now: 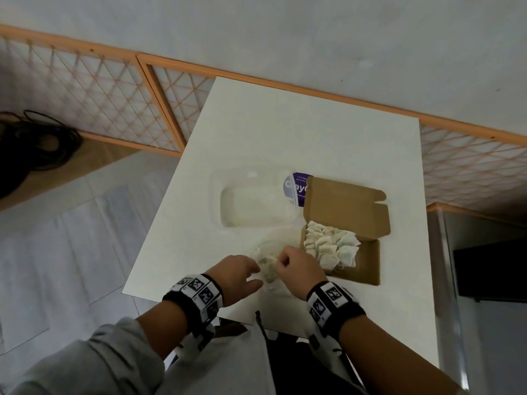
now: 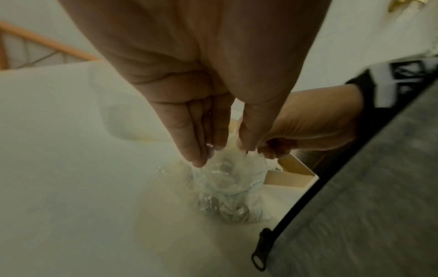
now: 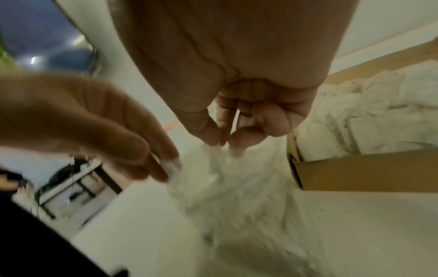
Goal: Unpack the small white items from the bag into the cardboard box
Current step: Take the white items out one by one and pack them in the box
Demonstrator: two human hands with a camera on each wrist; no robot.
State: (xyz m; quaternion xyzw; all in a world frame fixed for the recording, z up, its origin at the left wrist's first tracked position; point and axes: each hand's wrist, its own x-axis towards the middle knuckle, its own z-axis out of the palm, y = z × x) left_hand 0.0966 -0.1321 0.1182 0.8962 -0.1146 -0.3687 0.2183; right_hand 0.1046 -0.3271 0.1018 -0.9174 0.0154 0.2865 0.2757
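Note:
A clear plastic bag [image 1: 269,273] with a few small white items inside stands near the table's front edge. My left hand [image 1: 255,269] pinches its left rim between thumb and fingers [image 2: 196,150]. My right hand [image 1: 282,259] pinches the opposite rim with thumb and forefinger [image 3: 239,144], so the bag [image 2: 227,187] hangs open between them. Just right of the bag lies the open cardboard box [image 1: 368,269]. It is heaped with small white items [image 1: 330,243], which also show in the right wrist view [image 3: 379,112]. The bag's contents are blurred.
A clear plastic tub [image 1: 253,206] with a purple label [image 1: 296,189] sits behind the bag, left of the box lid [image 1: 345,206]. The white table [image 1: 285,132] ends just under my wrists. A grey zipped jacket [image 2: 355,206] hangs close below.

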